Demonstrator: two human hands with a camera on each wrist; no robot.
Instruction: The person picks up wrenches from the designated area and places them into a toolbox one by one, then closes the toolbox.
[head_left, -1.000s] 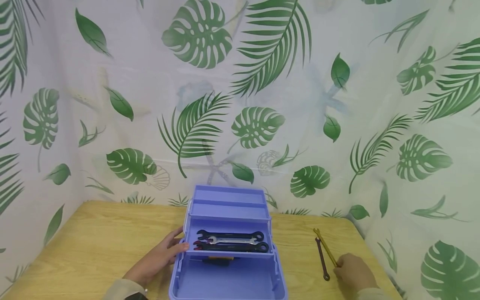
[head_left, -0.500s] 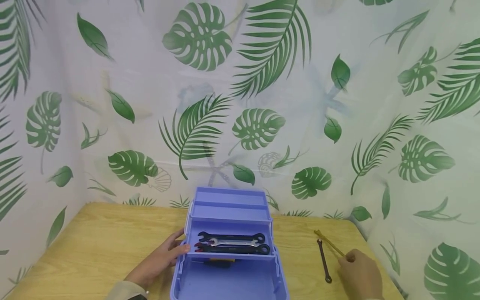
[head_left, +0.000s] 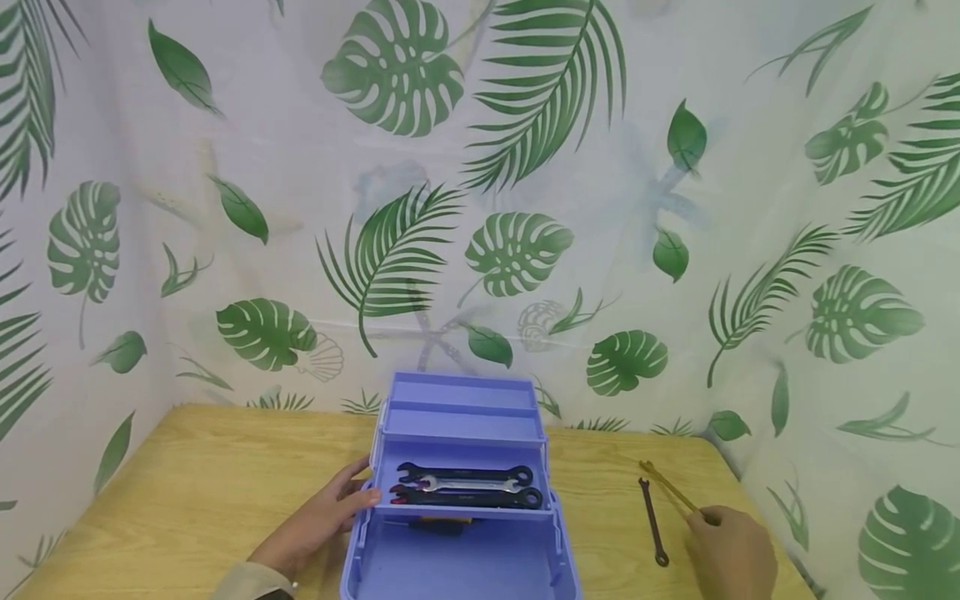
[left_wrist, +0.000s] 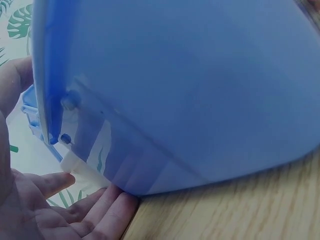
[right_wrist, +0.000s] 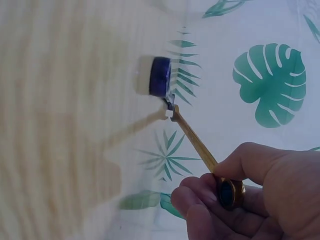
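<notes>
My left hand (head_left: 318, 521) holds the left side of a blue-purple toolbox (head_left: 450, 562), thumb at the tray's edge, fingers against the outer wall (left_wrist: 200, 100). In my right hand (head_left: 735, 550) a gold combination wrench (head_left: 671, 486) is pinched near its ring end (right_wrist: 230, 194); its open end points away, close over the table. Just left of it lies a dark purple combination wrench (head_left: 651, 523), whose ring end (right_wrist: 160, 76) also shows in the right wrist view. Several wrenches, black ones (head_left: 480, 497) and a silver one (head_left: 472, 483), lie across the toolbox's middle tray.
The toolbox's upper tray (head_left: 461, 408) is folded out at the back. A yellow and black handle (head_left: 438, 525) shows under the middle tray, partly hidden. The wooden table (head_left: 247, 458) ends at a white leaf-print backdrop (head_left: 540, 342) behind and on both sides.
My right hand has moved slightly right and picked at the gold wrench, whose shaft has swung to a flatter slant, away from the purple wrench. The left hand has stayed on the toolbox.
</notes>
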